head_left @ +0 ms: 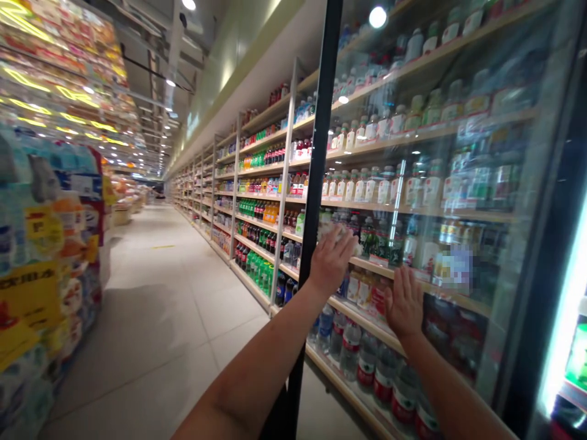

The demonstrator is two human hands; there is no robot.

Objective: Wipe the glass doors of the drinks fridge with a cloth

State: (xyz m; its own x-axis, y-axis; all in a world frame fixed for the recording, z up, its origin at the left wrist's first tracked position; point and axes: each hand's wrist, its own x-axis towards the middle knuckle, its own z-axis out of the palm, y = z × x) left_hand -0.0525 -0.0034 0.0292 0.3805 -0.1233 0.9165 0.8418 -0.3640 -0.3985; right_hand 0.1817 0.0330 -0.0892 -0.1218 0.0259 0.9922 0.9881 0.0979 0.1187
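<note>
My left hand presses a pale, crumpled cloth against the glass door, close beside its dark frame edge. Part of the cloth pokes out past the fingers; the rest is hidden beneath the hand. Lower and to the right, my right hand rests against the same pane, palm toward it, with straight fingers and the thumb apart. It holds nothing. Bottled drinks on shelves show through the glass behind both hands.
The door's dark frame stands upright in front of long drink shelves. A lit cooler interior glows at the far right. Stacked packs of drinks line the left, across the tiled aisle floor.
</note>
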